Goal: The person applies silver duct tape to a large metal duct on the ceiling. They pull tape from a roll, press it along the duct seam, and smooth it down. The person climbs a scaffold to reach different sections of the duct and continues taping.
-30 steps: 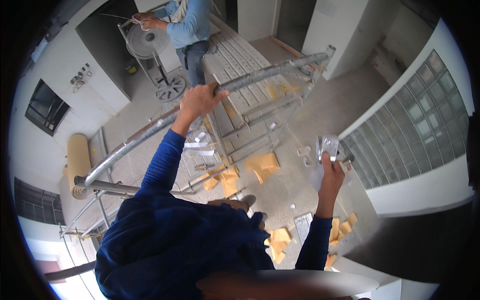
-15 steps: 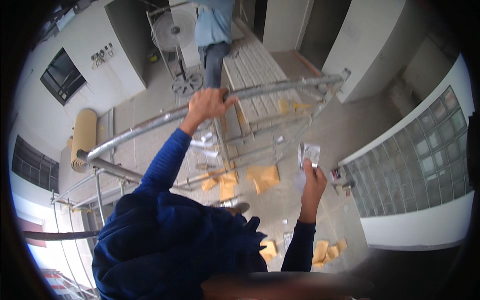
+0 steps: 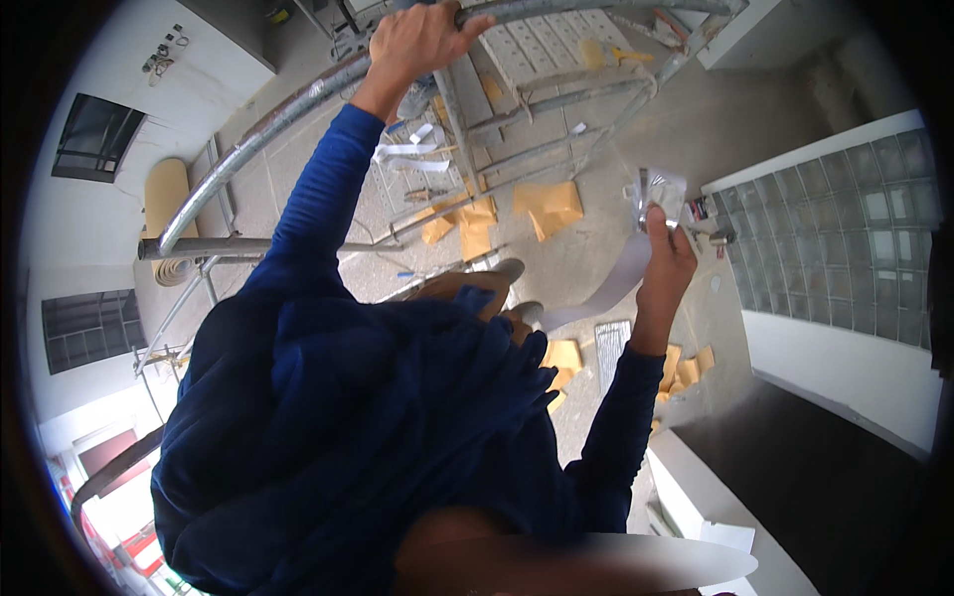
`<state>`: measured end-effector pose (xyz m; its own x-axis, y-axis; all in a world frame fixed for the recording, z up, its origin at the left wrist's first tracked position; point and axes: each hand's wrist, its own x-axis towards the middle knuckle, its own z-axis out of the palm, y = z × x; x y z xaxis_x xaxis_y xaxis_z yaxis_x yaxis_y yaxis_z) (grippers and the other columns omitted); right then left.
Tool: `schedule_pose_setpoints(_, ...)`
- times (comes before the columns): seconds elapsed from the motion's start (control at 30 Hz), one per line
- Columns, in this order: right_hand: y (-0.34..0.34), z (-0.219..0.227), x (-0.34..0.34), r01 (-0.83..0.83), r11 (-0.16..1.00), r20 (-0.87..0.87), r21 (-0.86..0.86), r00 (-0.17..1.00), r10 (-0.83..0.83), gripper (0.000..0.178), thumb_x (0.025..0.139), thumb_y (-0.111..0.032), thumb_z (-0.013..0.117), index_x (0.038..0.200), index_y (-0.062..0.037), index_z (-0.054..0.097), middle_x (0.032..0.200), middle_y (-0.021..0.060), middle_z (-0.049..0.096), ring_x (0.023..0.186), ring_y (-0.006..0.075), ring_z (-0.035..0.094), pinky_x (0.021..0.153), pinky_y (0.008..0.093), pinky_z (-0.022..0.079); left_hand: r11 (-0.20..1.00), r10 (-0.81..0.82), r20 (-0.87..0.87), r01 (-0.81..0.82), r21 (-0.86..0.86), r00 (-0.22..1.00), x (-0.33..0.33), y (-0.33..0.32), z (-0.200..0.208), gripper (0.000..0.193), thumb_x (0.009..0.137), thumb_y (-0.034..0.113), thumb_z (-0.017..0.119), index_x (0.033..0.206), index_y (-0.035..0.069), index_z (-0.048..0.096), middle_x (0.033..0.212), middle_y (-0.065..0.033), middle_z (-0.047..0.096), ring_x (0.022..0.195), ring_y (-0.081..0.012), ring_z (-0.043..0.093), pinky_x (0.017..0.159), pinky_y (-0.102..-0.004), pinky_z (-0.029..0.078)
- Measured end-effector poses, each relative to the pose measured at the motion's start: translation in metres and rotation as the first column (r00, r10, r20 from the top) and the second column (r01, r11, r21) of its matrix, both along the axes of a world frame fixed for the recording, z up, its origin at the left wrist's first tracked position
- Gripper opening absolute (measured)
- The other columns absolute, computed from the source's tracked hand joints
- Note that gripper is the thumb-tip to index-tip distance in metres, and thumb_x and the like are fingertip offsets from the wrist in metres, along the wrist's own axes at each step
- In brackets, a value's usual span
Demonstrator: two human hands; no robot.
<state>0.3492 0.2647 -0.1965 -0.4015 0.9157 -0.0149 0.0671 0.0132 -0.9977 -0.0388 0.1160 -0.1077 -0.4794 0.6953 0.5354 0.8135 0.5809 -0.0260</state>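
Gripping metal rail (image 3: 298, 102) at twelve o'clock with your left hand (image 3: 422, 48); pinching silvery foil (image 3: 666, 191) at two with your right hand (image 3: 668, 263); pale strip (image 3: 613, 286) trailing, seemingly undetached.

1. Grey floor (image 3: 596, 240) showed in the frame's middle and upper right.
2. A glass-block panel (image 3: 825, 228) stretched along the right.
3. A white wall (image 3: 211, 74) with a dark-framed window (image 3: 97, 137) stood at upper left.
4. Bright light (image 3: 124, 502) came in at lower left.

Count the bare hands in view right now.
2: the left hand on the metal rail; the right hand holding a silvery item. Others may be hidden.
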Motion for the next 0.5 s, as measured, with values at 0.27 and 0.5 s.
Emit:
schedule_pose_setpoints(0.27, -0.019, 0.008, -0.010, 0.079, 0.994, 0.062, -0.079, 0.995, -0.074, 0.038, 0.096, -0.036, 0.084, 0.100, 0.0017, 0.079, 0.079, -0.0028, 0.065, 0.071, 0.0050, 0.052, 0.064, 0.0236, 0.042, 0.995, 0.042, 0.116, -0.052, 0.082, 0.992, 0.006, 0.004, -0.002, 0.058, 0.100, 0.058, 0.060, 0.096, 0.001, 0.071, 0.074, -0.0235, 0.072, 0.072, -0.0436, 0.074, 0.066, -0.0543, 0.058)
schedule_pose_setpoints(0.5, -0.021, 0.019, -0.032, 0.049, 0.995, 0.101, -0.087, 0.994, -0.040, 0.037, 0.096, -0.034, 0.084, 0.107, 0.0015, 0.080, 0.083, -0.0011, 0.069, 0.073, 0.0055, 0.056, 0.066, 0.0239, 0.045, 0.998, 0.035, 0.159, -0.043, 0.048, 0.987, 0.010, -0.001, 0.006, 0.057, 0.100, 0.055, 0.063, 0.094, 0.000, 0.071, 0.073, -0.0234, 0.073, 0.071, -0.0422, 0.075, 0.063, -0.0524, 0.058)
